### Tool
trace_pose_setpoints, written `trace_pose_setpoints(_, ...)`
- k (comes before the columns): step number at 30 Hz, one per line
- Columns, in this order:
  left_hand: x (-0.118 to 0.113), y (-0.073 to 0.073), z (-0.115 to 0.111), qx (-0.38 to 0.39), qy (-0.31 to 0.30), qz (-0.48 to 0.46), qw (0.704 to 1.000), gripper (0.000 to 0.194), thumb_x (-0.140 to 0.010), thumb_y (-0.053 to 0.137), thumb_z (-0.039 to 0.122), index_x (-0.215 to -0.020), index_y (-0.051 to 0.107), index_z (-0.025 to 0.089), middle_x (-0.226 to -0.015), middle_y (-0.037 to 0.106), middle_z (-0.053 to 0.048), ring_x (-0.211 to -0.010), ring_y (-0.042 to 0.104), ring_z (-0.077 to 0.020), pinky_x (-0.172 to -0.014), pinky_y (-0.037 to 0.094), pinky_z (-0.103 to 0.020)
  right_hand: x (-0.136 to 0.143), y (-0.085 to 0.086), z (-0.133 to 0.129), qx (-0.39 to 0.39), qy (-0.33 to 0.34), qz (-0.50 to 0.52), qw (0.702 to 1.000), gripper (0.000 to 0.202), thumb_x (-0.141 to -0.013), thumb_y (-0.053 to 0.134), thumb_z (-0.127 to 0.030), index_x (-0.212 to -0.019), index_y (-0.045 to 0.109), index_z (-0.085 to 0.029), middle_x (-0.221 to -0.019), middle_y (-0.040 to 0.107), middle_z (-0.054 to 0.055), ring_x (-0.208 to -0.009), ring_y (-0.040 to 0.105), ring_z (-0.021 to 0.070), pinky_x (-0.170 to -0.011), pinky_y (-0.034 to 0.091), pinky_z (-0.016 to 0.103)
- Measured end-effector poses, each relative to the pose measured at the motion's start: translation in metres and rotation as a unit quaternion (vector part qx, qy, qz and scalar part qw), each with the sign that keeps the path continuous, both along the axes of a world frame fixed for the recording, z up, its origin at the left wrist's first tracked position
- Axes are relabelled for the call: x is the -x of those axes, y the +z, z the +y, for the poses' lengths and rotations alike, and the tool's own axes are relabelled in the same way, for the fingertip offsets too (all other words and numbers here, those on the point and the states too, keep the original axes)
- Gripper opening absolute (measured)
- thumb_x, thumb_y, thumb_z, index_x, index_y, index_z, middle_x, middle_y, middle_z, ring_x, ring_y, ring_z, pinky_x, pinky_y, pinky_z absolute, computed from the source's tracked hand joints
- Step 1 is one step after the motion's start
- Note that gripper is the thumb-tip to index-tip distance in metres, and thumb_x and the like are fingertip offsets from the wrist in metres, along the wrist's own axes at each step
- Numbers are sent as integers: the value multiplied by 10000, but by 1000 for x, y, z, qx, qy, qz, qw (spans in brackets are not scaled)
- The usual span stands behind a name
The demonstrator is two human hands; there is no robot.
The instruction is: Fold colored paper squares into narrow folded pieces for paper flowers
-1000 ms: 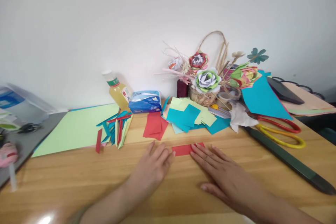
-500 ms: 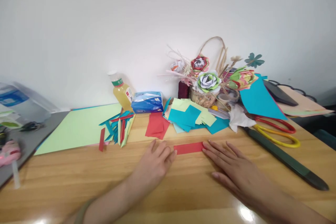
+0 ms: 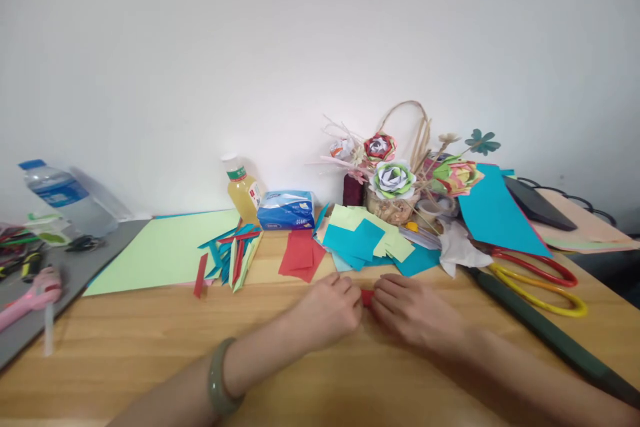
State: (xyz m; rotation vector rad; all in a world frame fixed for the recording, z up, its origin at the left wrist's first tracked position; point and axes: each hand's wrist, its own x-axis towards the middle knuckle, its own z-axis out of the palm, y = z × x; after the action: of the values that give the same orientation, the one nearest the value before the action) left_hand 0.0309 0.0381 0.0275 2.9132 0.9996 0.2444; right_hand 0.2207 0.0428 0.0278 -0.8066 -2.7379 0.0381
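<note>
Only a small part of a red paper strip (image 3: 367, 298) shows, between my two hands on the wooden table. My left hand (image 3: 334, 305) is closed on its left end, fingers curled. At the other end my right hand (image 3: 411, 305) bends its fingers over the paper, and the fingertips are hidden. Just beyond the hands lie red paper squares (image 3: 299, 255) and a spread of teal and pale green paper pieces (image 3: 353, 240). Folded paper strips (image 3: 233, 253) in teal, red and green sit in a heap further left, with one red strip (image 3: 201, 275) beside them.
A tissue pack (image 3: 286, 211) and a juice bottle (image 3: 242, 190) stand near the wall. Paper flowers in a basket (image 3: 393, 203) are behind the paper pieces. Large scissors (image 3: 540, 327) lie at right. At left are a pink glue gun (image 3: 45, 287) and a water bottle (image 3: 70, 197).
My hands have come closer together over the red strip, covering most of it. The right hand's fingers went from stretched flat to bent. The view has tilted slightly upward.
</note>
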Motion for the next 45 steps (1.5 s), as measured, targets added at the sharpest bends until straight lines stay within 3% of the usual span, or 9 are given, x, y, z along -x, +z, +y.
trace_pose_setpoints(5,6,15,17,142,103,-99,980,215,-839,478,112,-912,680,117,-854,693,-68,-769,634,-185,-659,484,-257,-1,13,20,94,-68,86,990,205,-810,416,-124,-746,602,-181,-685,608,17,-621,547,136,-567,405,244)
trace_pose_setpoints(12,-1,25,40,377,166,-223,884,258,-793,523,238,-859,721,87,-736,703,-20,-660,611,-154,-560,444,-197,0,20,30,279,-104,166,940,219,-781,403,-166,-628,560,-170,-575,523,-42,-537,460,87,-485,329,190)
trace_pose_setpoints(22,12,23,44,483,235,-302,788,158,-613,591,187,-686,710,114,-629,676,-11,-613,607,-147,-577,456,-220,-17,23,34,381,-143,225,885,298,-817,462,-362,-591,527,-178,-506,508,-36,-480,466,95,-461,360,211)
trace_pose_setpoints(28,46,44,57,501,263,-330,755,146,-620,638,259,-674,667,127,-620,685,-34,-597,641,-146,-572,492,-231,-40,32,44,297,-195,279,892,379,-829,454,-471,-586,532,-191,-516,539,-15,-469,513,118,-450,412,237)
trace_pose_setpoints(33,29,45,42,554,234,-331,727,460,-783,526,524,-810,679,90,-760,712,-110,-609,661,-163,-584,499,-263,-33,23,25,163,-225,304,911,262,-866,467,-384,-728,613,-214,-650,638,22,-561,579,155,-523,447,276)
trace_pose_setpoints(35,12,42,29,585,176,-345,712,482,-799,539,526,-996,659,103,-989,692,-129,-745,675,-177,-655,500,-272,-29,17,11,108,-188,288,933,155,-852,506,-314,-820,641,-245,-767,692,29,-643,626,174,-592,476,298)
trace_pose_setpoints(37,-1,37,18,570,168,-413,691,479,-773,629,461,-1144,597,160,-1196,607,-122,-966,628,-206,-764,490,-297,-26,13,0,-4,-67,220,973,240,-876,461,-219,-1053,612,-281,-944,706,35,-768,656,191,-642,498,319)
trace_pose_setpoints(40,-8,31,13,588,162,-478,632,534,-736,663,487,-1140,594,144,-1075,662,-120,-922,640,-218,-738,494,-304,-22,13,-6,-105,32,177,978,355,-884,457,-169,-1202,516,-314,-995,698,28,-820,659,189,-658,519,318)
trace_pose_setpoints(45,-5,25,20,615,177,-468,609,489,-650,682,589,-748,599,117,-658,674,-64,-606,656,-171,-551,475,-236,-15,21,1,-20,-92,297,950,183,-884,494,-217,-1048,561,-264,-871,648,47,-736,631,160,-591,520,259)
